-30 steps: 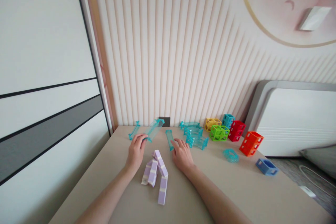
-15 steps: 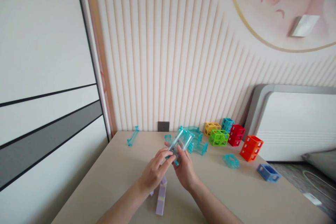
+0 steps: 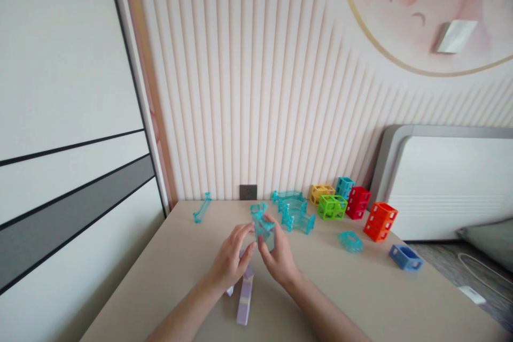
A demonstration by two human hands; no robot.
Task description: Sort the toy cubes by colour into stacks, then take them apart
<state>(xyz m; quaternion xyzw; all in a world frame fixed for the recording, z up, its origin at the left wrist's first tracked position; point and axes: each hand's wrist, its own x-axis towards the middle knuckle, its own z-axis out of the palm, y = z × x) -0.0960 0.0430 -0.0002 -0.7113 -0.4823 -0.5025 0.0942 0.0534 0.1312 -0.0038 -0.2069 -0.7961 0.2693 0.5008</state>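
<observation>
In my right hand [image 3: 280,259] is a transparent teal plastic piece [image 3: 264,227], raised over the middle of the table, with the fingers closed around its right side. My left hand [image 3: 232,256] is just left of it, thumb and fingers apart. Its fingertips come close to the piece; whether they touch it I cannot tell. Behind the held piece, a small teal part [image 3: 258,207] shows partly. Nearer to me, under the left hand, lie a long lilac bar [image 3: 245,299] and a smaller lilac piece [image 3: 230,291], partly covered by the hand.
Several curved teal pieces [image 3: 298,219] lie behind my right hand. Yellow [image 3: 321,193], green [image 3: 332,207], red [image 3: 358,202] and orange [image 3: 380,220] block frames stand at right, near a teal ring [image 3: 350,241] and a blue frame [image 3: 406,257]. A thin teal piece [image 3: 202,208] lies back left.
The clear teal piece has turned from a slanted, lengthwise view to a more end-on one, slightly lower. My left fingers have come off it to the left and opened. The view has shifted slightly.
</observation>
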